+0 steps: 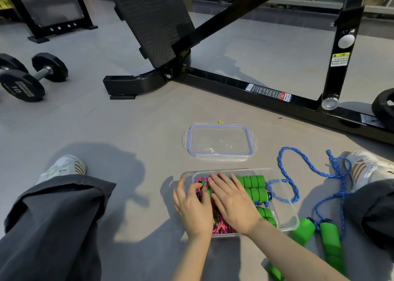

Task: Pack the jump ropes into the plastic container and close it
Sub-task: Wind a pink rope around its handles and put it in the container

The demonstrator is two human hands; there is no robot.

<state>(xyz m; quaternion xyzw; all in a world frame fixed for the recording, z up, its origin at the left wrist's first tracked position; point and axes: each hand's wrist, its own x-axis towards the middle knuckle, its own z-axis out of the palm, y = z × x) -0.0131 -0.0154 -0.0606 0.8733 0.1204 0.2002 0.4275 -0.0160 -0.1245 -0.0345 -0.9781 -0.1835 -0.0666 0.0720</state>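
Note:
A clear plastic container (pixel 286 213) sits on the grey floor between my legs. Inside lie a pink jump rope (pixel 221 227) and green foam handles (pixel 254 188). My left hand (pixel 191 206) rests at the container's left side with curled fingers on the pink rope. My right hand (pixel 231 202) lies flat with straight fingers, pressing the contents down. A blue rope (pixel 307 170) runs out of the container over the floor to the right. Two more green handles (pixel 329 242) with blue cord lie on the floor by my right leg. The clear lid (pixel 220 142) rests just beyond the container.
A black gym machine frame (pixel 245 87) crosses the floor behind the lid. Dumbbells (pixel 32 76) lie at the far left. My left shoe (pixel 64 168) and right shoe (pixel 366 168) flank the work area. A weight plate (pixel 383 108) sits at the right edge.

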